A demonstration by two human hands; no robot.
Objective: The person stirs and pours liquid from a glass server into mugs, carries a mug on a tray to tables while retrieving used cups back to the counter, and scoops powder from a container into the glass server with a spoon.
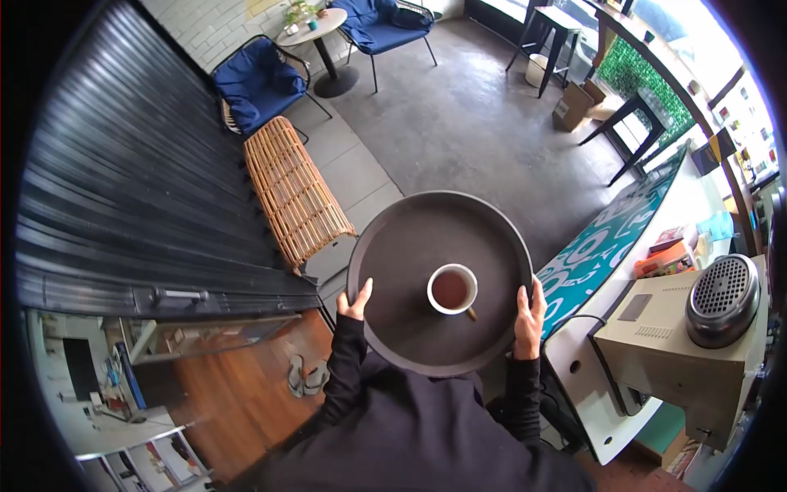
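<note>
A round dark tray (402, 246) is held level in front of my body, between both hands. My left hand (355, 301) grips its left rim, with the thumb over the edge. On the right rim my right hand (529, 316) holds on in the same way, thumb on the inside. A white cup (452, 289) with reddish-brown liquid stands upright on the tray, slightly right of its middle. Beside the cup, at its lower right, is a small brownish piece, perhaps its handle. The fingers under the tray are hidden.
A rattan bench (293, 189) and blue-cushioned chairs (261, 82) stand ahead on the left, near a small round table (313, 27). Along the right runs a counter with a beige machine (656, 320). Black stools (635, 123) and a cardboard box (572, 107) are farther back.
</note>
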